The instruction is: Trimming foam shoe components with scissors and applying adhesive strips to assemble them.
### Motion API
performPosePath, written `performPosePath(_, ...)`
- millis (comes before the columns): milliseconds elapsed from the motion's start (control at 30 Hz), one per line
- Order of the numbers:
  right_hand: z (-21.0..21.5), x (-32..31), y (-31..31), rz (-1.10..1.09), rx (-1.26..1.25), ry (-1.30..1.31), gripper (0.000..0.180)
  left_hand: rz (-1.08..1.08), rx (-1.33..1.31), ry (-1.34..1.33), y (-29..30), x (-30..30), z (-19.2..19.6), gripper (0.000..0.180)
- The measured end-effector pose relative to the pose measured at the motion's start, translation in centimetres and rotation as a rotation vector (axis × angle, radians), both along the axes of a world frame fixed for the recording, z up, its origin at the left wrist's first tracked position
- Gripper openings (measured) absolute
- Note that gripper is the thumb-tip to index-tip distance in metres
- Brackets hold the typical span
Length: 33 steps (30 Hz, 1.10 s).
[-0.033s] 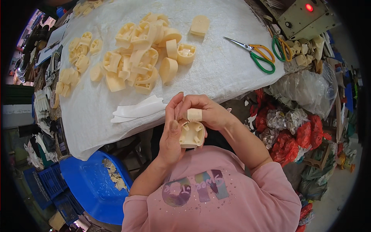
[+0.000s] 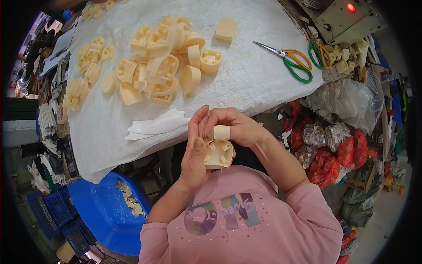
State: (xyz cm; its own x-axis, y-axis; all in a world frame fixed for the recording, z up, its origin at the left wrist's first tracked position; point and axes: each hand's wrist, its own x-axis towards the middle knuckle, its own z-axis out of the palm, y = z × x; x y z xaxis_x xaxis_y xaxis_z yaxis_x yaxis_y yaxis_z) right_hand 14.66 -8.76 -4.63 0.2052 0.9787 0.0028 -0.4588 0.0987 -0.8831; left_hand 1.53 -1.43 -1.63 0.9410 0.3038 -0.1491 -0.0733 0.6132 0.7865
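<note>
In front of my chest, my left hand (image 2: 196,152) is closed around a cream plastic part (image 2: 218,154). The part is a rounded, hollow cup with small posts inside, and its open side faces up toward me. My right hand (image 2: 233,125) is closed at the part's far edge, its thumb wrapped in pale tape and its fingertips bunched next to my left fingertips. Whatever those right fingers pinch, if anything, is hidden. Beyond my hands, a heap of similar cream parts (image 2: 165,66) lies on the white-covered table (image 2: 246,83).
White curved pieces (image 2: 156,124) lie near the table's front edge. Green-and-orange-handled scissors (image 2: 296,66) rest at the right, close to a second pair (image 2: 320,55). A blue basin (image 2: 103,215) with scraps stands at lower left. Red plastic bags (image 2: 325,169) crowd the right side.
</note>
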Motion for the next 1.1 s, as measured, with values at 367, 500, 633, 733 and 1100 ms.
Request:
performPosePath(367, 0.9, -1.3, -0.4, -0.241, 0.128, -0.678, 0.011, 0.112, 0.061, 0.031, 0.2, 0.3, -0.2, 0.072)
performPosePath(500, 0.1, -2.9, -1.0, -0.333, 0.052, -0.558, 0.021, 0.212, 0.109, 0.007, -0.1, 0.2, -0.3, 0.062)
performPosePath(633, 0.1, -3.8, -1.1, -0.372, 0.020, -0.688, 0.036, 0.318, 0.094, 0.001, -0.3, 0.6, -0.1, 0.054)
performPosePath(733, 0.2, -3.7, -1.0, -0.415, 0.033, -0.847, 0.042, 0.373, 0.024, 0.013, -0.3, 0.8, -0.2, 0.050)
performPosePath(1100, 0.1, -3.8, -1.2, -0.226, 0.082, -0.348, 0.044, 0.440, 0.011, -0.011, 0.1, 0.6, -1.0, 0.029)
